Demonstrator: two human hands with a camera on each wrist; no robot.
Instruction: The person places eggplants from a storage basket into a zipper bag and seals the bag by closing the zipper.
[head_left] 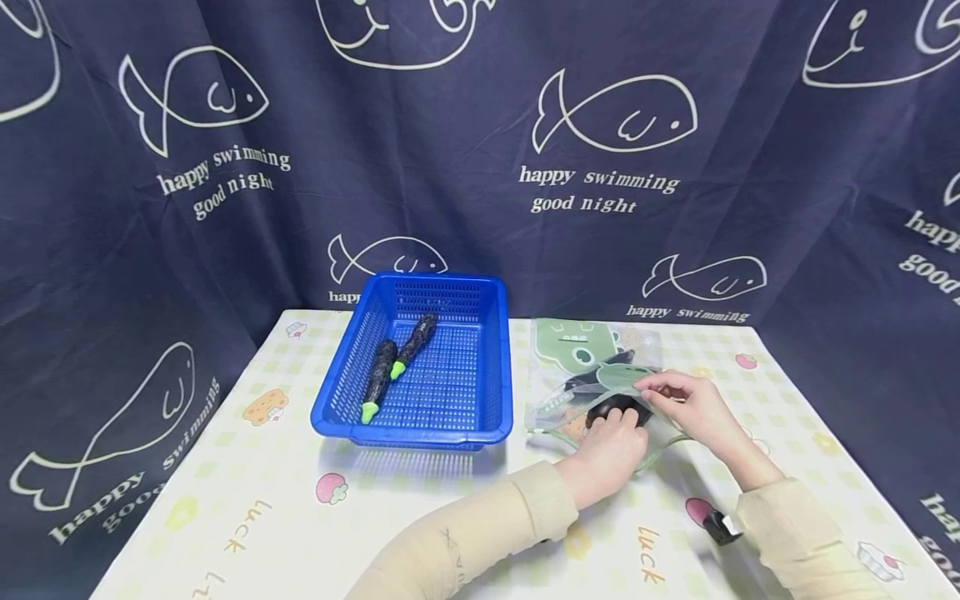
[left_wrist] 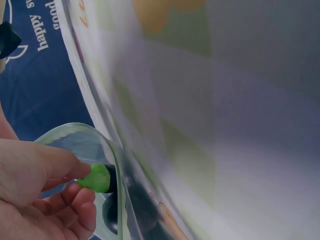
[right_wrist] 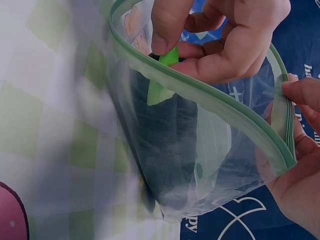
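Note:
A clear zip bag [head_left: 573, 337] with a green cartoon print and green zip edge sits on the right of the table, its mouth facing me. My left hand [head_left: 611, 450] reaches into that mouth and pinches the bright green stem of a dark eggplant [left_wrist: 97, 178] between thumb and fingers. More dark shapes show through the plastic. With thumb and fingers, my right hand [right_wrist: 300, 145] grips the zip edge at one side, holding the mouth apart. Two dark eggplants with green stems, a nearer one [head_left: 379, 375] and a farther one [head_left: 416, 343], lie in a blue basket [head_left: 412, 436].
The basket stands left of the bag, near the table's back edge. A pale checked cloth [head_left: 277, 500] with printed fruit and words covers the table. Behind it hangs a dark blue curtain [head_left: 465, 192] with fish drawings. A small black device [head_left: 722, 527] is by the right sleeve.

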